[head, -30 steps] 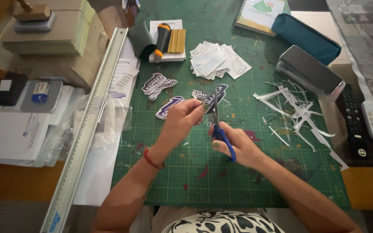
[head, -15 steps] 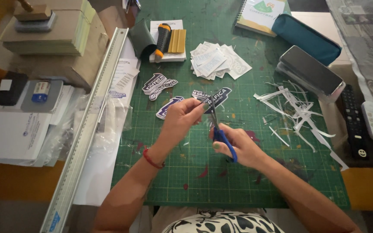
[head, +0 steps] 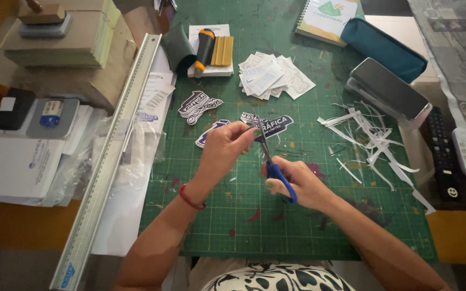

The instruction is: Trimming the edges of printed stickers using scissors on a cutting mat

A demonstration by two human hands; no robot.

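Since a second ago the dark sticker (head: 269,125) has swung flatter, its long end toward 3 o'clock, pinched in the left hand (head: 226,148) while the right hand (head: 297,183), closed around blue-handled scissors (head: 272,164), apparently trims its edge above the green desk mat (head: 297,226).

bare green mat (head: 308,226) near hands, paper scraps (head: 370,143) right, ruler (head: 109,161) left

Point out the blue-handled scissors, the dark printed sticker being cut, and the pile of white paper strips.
blue-handled scissors (head: 281,180): head view, on the blue handle loop in the right hand.
dark printed sticker (head: 277,125): head view, on its dark face right of the left hand.
pile of white paper strips (head: 370,141): head view, on the tangle's middle.
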